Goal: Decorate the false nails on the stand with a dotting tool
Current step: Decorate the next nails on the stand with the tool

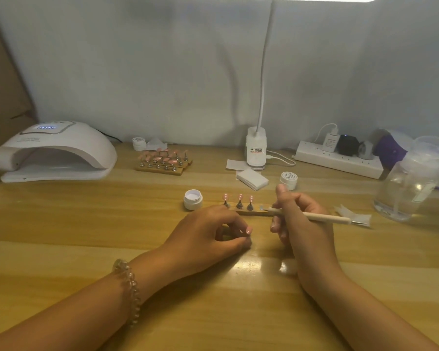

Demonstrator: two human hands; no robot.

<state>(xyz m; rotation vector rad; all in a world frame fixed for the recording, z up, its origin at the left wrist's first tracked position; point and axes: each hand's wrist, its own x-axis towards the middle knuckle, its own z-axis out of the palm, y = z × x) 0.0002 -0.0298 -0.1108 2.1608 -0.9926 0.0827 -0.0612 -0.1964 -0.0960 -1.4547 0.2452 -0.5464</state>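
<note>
Three false nails [239,198] are standing on the stand [251,213] on the counter [86,224]. The right hand [302,226] is clamping its grip on the dotting tool [319,216] beside it. The left hand [208,231] is curling its grip; I cannot tell on what.

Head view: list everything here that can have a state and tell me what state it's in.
nail lamp: on, display lit.
pot beside the stand: lid off.
pot behind the right hand: lid on.
false nails: three upright on the stand, dotted.
dotting tool: held about level in the right hand.
left hand: fingers curled at the stand's left end, grip unclear.
power strip: plugs inserted.
</note>
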